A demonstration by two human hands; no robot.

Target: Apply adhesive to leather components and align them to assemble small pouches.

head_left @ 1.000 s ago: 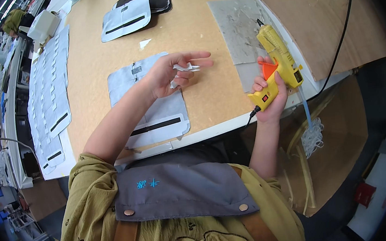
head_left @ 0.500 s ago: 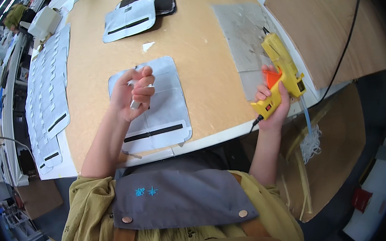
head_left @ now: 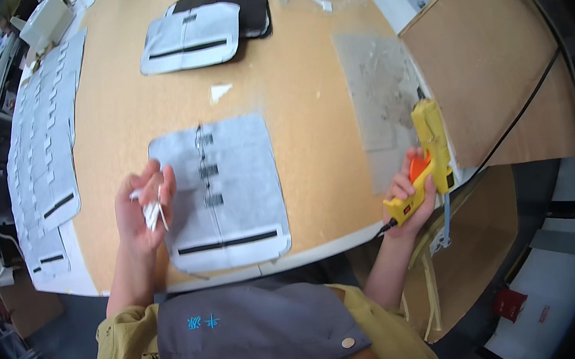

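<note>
My right hand [head_left: 426, 213] grips the handle of a yellow hot glue gun [head_left: 429, 131] with an orange trigger, its nozzle pointing away from me at the table's right side. Several small white pieces [head_left: 154, 218] lie in my left hand [head_left: 126, 212], whose fingers curl round them. That hand hovers at the left edge of a light grey fabric panel [head_left: 247, 183]. A black strip [head_left: 228, 243] crosses the panel's near end. Three dark patches [head_left: 209, 171] run up its middle line. A clear glue stick [head_left: 447, 219] hangs from the gun's rear.
At the back, another grey panel [head_left: 194, 33] overlaps dark ones [head_left: 256, 9]. Grey sheets with rows of white tabs [head_left: 42, 148] lie along the left. A stained clear mat [head_left: 379, 91] and a cardboard sheet [head_left: 491, 70] are on the right. A white scrap [head_left: 220, 91] lies mid-table.
My left hand has moved left from over the panel, uncovering its middle line and dark patches. The glue gun stays in my right hand. The whole view has shifted.
</note>
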